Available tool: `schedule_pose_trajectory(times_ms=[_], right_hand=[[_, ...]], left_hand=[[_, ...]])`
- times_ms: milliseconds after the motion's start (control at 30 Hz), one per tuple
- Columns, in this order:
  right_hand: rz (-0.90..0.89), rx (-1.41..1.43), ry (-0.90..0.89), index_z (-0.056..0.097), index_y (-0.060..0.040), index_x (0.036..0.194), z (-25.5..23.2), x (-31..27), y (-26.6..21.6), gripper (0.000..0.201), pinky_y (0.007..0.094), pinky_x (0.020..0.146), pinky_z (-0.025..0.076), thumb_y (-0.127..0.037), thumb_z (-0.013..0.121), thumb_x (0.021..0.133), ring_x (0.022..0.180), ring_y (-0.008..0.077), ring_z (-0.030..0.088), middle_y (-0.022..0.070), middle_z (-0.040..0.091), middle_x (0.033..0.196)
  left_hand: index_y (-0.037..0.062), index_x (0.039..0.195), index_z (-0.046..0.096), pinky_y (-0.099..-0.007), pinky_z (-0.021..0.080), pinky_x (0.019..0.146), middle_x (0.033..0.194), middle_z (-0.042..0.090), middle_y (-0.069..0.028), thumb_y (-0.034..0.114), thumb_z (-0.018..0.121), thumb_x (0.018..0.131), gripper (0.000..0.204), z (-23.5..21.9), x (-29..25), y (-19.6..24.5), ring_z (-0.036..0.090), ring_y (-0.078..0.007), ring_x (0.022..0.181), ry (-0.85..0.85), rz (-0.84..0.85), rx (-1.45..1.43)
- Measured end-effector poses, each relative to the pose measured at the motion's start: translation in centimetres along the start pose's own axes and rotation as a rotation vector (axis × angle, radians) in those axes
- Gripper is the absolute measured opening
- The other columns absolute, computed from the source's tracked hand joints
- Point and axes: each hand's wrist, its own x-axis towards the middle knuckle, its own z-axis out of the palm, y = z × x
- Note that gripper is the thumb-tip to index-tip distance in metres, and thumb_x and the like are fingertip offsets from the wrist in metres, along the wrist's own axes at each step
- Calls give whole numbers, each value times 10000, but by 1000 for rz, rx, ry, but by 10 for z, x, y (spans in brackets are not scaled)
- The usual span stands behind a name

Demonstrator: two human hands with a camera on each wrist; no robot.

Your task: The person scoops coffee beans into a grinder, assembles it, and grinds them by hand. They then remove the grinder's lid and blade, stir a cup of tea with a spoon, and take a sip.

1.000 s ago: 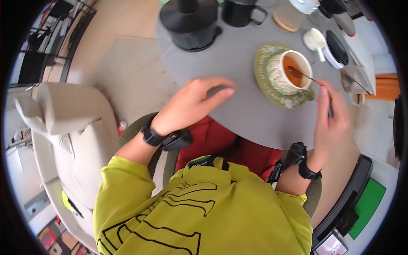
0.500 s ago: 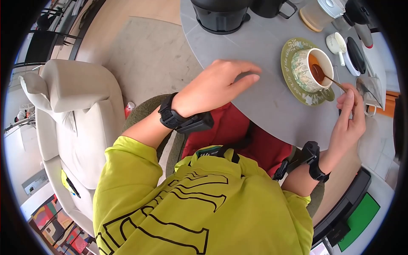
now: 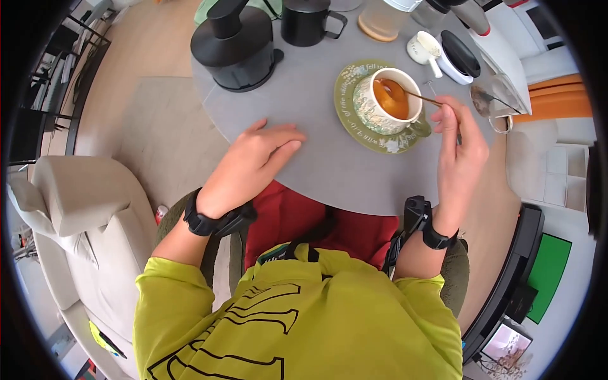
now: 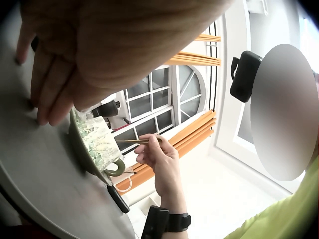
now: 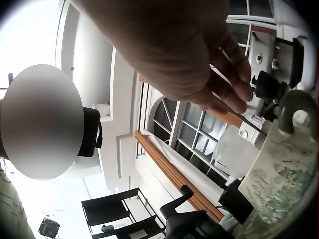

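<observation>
A floral cup [image 3: 368, 113] of amber liquid stands on a green saucer [image 3: 345, 104] with white lettering. Between thumb and fingers, my right hand [image 3: 463, 144] pinches the handle of a spoon [image 3: 425, 99], whose bowl dips into the liquid. The right wrist view also shows the thin handle [image 5: 244, 119] leading from the fingers toward the cup [image 5: 284, 174]. To the left of the saucer, my left hand [image 3: 250, 163] holds nothing, its fingers loosely extended at the tabletop. In the left wrist view its fingertips [image 4: 47, 112] are close to the grey surface.
On the round grey table [image 3: 310, 180] stand a black lidded appliance [image 3: 234, 47] and a black mug [image 3: 305, 24]. Behind the cup are a clear container [image 3: 382, 19], a small white cup with a handle [image 3: 423, 47], a black-and-white oval item [image 3: 459, 56] and a glass vessel [image 3: 491, 98].
The head view has shifted, so the table things sit farther left in it. The spoon has moved within the cup, still pinched by my right hand. My left hand's thumb lies closer to its fingers.
</observation>
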Motion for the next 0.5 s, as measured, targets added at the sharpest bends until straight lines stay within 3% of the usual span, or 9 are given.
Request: schedule_pose_trajectory(times_ms=[233,300,500], right_hand=[[42,79,-29,666,-10,1002,-7,-6,1,128,269,613,468,-95,573,980,668,147,608,83,638,770],[-5,229,-66,669,-9,1006,-2,-7,3,117,265,607,470,-81,582,973,667,143,608,76,632,763],[-43,178,-26,685,-11,1000,7,-5,1,108,279,609,482,-71,607,956,655,156,612,84,629,760]], left_hand=[[31,1119,678,-493,330,1134,1131,687,-182,152,514,997,238,2,3,-2,624,-347,1129,23,-26,7],[32,1119,680,-492,331,1134,1127,688,-182,151,514,997,238,3,3,-1,624,-344,1131,28,-22,7],[37,1120,684,-494,338,1131,1122,692,-175,150,517,996,237,2,1,-2,629,-332,1128,32,-7,18]])
